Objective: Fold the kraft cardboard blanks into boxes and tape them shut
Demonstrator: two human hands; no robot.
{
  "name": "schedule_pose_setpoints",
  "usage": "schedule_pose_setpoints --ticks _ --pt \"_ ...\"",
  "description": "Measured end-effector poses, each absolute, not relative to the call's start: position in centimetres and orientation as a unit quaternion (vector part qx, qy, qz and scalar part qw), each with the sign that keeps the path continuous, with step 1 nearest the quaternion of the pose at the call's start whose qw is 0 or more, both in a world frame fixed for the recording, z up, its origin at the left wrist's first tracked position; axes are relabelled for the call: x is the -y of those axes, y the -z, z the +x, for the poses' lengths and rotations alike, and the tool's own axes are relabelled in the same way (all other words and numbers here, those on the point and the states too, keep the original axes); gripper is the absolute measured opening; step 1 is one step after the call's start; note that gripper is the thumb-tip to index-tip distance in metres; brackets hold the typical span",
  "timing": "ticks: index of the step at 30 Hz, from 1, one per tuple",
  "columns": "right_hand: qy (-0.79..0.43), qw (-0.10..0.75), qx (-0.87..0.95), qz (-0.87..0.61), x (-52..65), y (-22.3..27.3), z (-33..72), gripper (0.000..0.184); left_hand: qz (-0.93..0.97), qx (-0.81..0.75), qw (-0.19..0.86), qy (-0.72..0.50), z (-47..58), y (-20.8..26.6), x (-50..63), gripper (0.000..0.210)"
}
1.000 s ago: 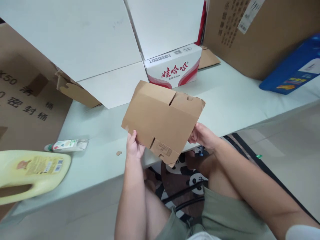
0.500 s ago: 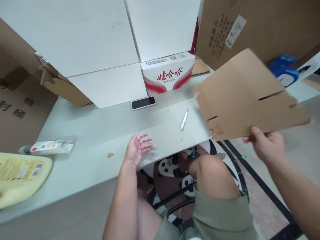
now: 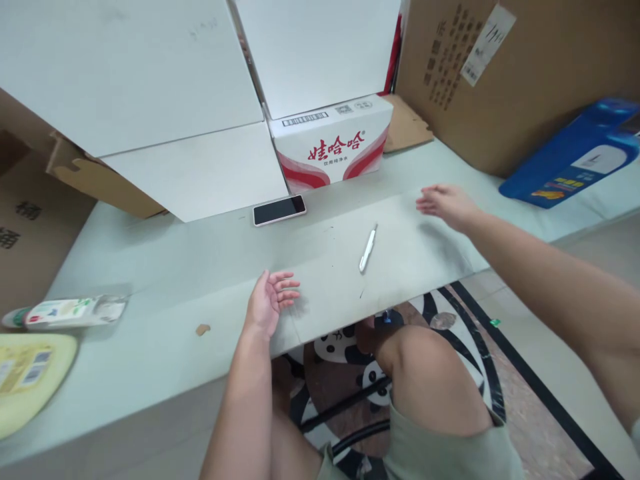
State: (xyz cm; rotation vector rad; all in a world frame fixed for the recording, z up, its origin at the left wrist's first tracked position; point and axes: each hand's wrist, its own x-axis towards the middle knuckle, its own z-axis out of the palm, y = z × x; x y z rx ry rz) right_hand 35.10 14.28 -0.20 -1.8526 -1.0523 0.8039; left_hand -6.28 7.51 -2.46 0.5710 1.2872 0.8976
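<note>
My left hand (image 3: 267, 303) is held palm inward above the front edge of the table, fingers spread and nothing in them. Further right, my right hand (image 3: 447, 205) hovers over the tabletop with its fingers stretched out and no object in its grasp. Between the two hands lies a slim white craft knife (image 3: 367, 250), its narrow tip pointing away from me. A phone (image 3: 279, 211) with a dark screen rests flat behind it, close to the white-and-red carton (image 3: 333, 148).
Tall white panels (image 3: 185, 80) stand at the back. A large brown box (image 3: 525, 73) and a blue bottle (image 3: 570, 153) are on the right. Flat cardboard (image 3: 406, 125) lies beside the carton. At left are a yellow jug (image 3: 35, 380), a bottle (image 3: 65, 312) and a brown scrap (image 3: 203, 329).
The cardboard sheet has left my right hand and is no longer in front of me. That hand has moved left and forward over the table. My left hand has barely moved.
</note>
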Motion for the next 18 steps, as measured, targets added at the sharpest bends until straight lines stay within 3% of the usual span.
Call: schedule_pose_setpoints --ticks 6,12,16,18 --pt "-0.309 0.224 0.610 -0.694 -9.9 4.4 26.3 0.038 0.263 -0.548 0.666 -0.431 -6.7 2.5 -7.3 0.049" --pt "-0.237 0.107 0.665 -0.700 -10.4 3.7 21.4 0.016 0.248 -0.520 0.667 -0.473 -8.9 1.9 -5.6 0.046" --pt "-0.208 0.106 0.688 -0.687 -10.1 3.0 20.5 0.007 0.224 -0.498 0.664 -0.511 -11.4 1.4 -4.5 0.039" --pt "-0.236 0.134 0.696 -0.665 -10.1 2.8 19.3 0.017 0.220 -0.486 0.663 -0.525 -12.9 1.2 -4.3 0.037"
